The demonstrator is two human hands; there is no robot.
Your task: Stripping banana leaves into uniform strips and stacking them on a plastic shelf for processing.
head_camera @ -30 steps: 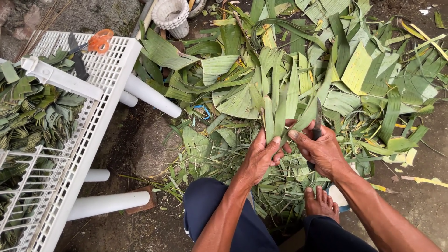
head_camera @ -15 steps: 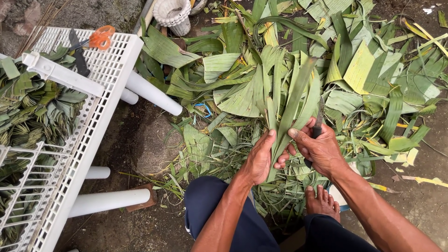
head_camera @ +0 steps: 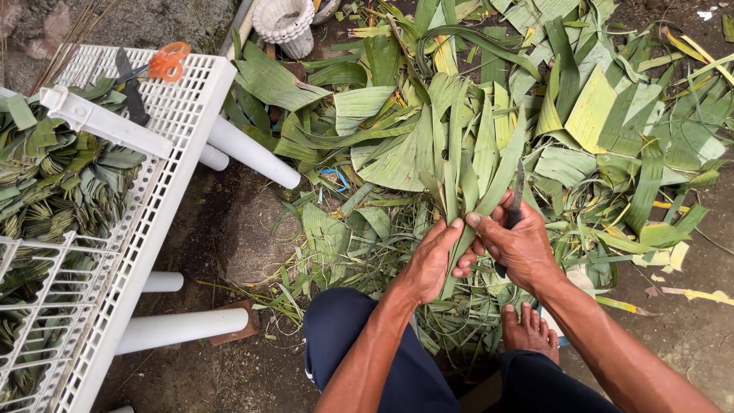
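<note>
My left hand [head_camera: 432,260] grips a bunch of long green leaf strips [head_camera: 474,164] at their lower end, the strips fanning upward. My right hand [head_camera: 520,245] is pressed against the same bunch from the right and holds a dark-bladed knife [head_camera: 516,195], its blade pointing up along the leaves. Both hands meet above my knees, over a heap of cut banana leaves [head_camera: 581,122] on the ground.
A white plastic rack [head_camera: 157,191] lies on its side at left, holding folded leaf bundles [head_camera: 57,180]; orange-handled scissors [head_camera: 153,65] rest on it. A white woven basket [head_camera: 284,23] stands at the top. My bare foot [head_camera: 527,333] is below the hands.
Both hands have lifted slightly and closed tighter around the leaf bunch, gathering the strips upright. The knife blade now shows above my right hand.
</note>
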